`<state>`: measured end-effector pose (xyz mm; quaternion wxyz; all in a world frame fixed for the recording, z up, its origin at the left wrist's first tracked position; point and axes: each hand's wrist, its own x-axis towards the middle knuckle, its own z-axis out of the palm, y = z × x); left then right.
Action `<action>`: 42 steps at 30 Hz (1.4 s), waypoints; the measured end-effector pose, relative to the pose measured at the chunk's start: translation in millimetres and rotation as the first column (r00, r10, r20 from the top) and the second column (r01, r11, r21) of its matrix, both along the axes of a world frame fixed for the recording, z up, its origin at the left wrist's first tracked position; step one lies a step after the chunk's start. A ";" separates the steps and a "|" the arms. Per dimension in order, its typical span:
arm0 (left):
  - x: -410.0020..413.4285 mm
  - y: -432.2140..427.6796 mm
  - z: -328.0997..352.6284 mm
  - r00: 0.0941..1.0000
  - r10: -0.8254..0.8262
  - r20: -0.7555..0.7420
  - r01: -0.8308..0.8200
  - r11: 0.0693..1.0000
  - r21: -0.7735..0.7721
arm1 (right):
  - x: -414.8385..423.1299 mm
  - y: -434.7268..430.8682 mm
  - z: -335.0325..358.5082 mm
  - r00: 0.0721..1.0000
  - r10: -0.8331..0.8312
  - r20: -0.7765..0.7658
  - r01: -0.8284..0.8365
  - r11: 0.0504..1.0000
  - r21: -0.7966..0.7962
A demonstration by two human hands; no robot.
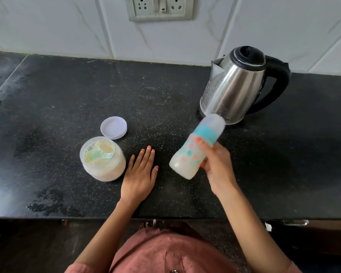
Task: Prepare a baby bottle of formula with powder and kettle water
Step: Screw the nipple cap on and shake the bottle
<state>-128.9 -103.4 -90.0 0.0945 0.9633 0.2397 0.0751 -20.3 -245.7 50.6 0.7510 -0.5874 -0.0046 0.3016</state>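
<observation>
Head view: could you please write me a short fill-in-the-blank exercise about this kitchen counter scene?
The right hand grips the tilted, teal-collared plastic baby ____.
The left hand rests flat on the black stone ____.
The teal plastic scoop lies inside the open clear powder ____.
Missing: bottle; counter; jar.

Soft daylight, glare on counter (47, 184) – bottle (197, 148) motion-blurred, edges bowed

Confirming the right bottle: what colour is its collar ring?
Teal collar on the bottle in the right hand; head view.
</observation>
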 end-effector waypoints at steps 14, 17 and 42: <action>0.0 1.0 -1.5 1.000 0.001 -0.003 -0.001 1.000 -0.004 | 4.2 6.5 -4.5 0.956 -0.230 -0.181 0.257 0.956 0.140; 0.4 1.1 -1.3 1.000 -0.001 0.000 0.001 1.000 -0.003 | -9.3 3.6 -6.0 1.000 0.006 -0.024 -0.007 1.000 -0.026; -0.1 0.4 -0.9 1.000 0.000 0.009 0.000 1.000 -0.003 | -4.5 -1.6 0.9 0.998 0.038 0.052 -0.037 0.999 -0.004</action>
